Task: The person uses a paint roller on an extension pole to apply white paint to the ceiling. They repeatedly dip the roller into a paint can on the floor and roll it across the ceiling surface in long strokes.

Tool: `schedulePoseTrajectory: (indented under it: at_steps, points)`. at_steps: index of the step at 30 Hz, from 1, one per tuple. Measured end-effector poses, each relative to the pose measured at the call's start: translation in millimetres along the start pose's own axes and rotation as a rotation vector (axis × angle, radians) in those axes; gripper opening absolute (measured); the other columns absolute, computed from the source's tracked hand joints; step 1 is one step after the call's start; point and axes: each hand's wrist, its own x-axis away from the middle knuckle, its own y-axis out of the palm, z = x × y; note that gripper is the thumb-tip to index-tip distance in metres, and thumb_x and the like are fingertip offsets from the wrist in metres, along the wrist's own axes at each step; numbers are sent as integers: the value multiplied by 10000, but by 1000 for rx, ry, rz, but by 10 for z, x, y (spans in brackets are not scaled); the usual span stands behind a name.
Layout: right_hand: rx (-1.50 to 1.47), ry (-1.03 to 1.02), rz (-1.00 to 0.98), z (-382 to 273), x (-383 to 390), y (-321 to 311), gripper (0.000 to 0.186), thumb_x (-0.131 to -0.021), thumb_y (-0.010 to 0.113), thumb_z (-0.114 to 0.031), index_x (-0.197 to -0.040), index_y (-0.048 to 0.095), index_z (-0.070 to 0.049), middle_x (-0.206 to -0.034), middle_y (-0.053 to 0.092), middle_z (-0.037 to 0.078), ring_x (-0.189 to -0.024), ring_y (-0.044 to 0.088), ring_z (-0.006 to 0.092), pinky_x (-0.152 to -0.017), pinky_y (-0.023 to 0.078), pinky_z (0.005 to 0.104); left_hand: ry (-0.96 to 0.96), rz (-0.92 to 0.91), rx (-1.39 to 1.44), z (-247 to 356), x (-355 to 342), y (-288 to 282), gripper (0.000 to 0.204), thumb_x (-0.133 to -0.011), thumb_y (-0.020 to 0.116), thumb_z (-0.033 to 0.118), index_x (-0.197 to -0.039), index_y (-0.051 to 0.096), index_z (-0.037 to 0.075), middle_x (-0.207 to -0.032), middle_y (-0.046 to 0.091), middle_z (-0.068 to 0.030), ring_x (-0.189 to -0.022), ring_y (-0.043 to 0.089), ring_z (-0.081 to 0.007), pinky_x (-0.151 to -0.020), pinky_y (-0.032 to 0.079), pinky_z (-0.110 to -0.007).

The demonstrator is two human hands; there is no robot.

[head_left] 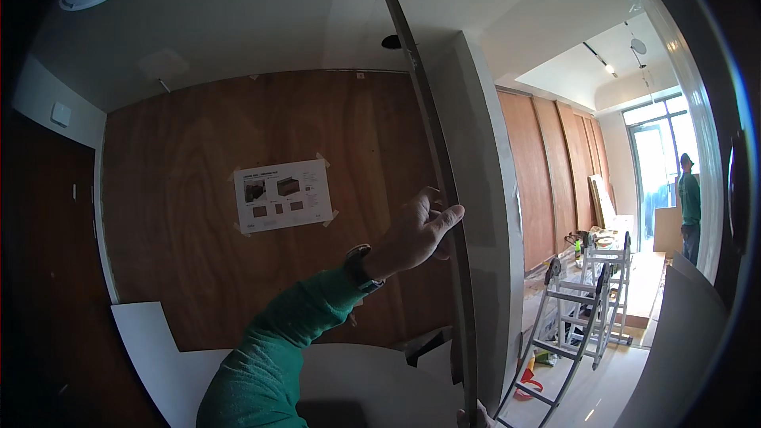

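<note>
A long, narrow dark grey strip (434, 123) stands nearly upright before me, its top leaning left toward the ceiling. My left hand (416, 230), below a green sleeve and a wristwatch, grips it near mid-length. The thumb lies over the strip's near face and some fingers curl beside it. At the lower picture edge, only bits of my right hand (482, 417) show, fingers on both sides of the strip's lower part. Behind stands a brown wood panel wall (182, 214) with a printed sheet (283, 196) taped to it.
Just right of the strip is a grey wall end (485, 190). A folding ladder (555, 325) stands in the bright room beyond, near a red object (529, 388) on the floor. A person in green (690, 206) is by the far window. At left is a dark door (51, 269).
</note>
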Motion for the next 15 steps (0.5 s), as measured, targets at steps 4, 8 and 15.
schedulePoseTrajectory:
  at_steps: [4, 8, 15]
  points:
    - [334, -232, -32, -395, -56, 126, 400, -942, 752, -200, -1317, 666, -89, -744, 656, 85, -626, 591, 179, -592, 506, 356, -28, 17, 43, -270, -107, -154, 407, -1043, 597, 342, -1179, 530, -36, -976, 673, -158, -735, 714, -175, -551, 634, -290]
    - [481, -245, -77, -649, -144, 266, 407, -963, 721, -213, -1338, 643, -73, -756, 650, 96, -650, 589, 195, -622, 514, 380, -32, 37, 101, -426, -203, -316, 416, -1046, 593, 337, -1222, 532, -34, -973, 692, -139, -739, 717, -167, -533, 621, -279]
    - [418, -91, -154, -673, -351, 590, 438, -969, 707, -195, -1375, 614, -61, -861, 681, 146, -721, 618, 195, -681, 525, 361, -40, 42, 130, -929, -332, -559, 480, -1056, 574, 363, -1294, 465, -39, -930, 723, -133, -668, 734, -186, -524, 610, -286]
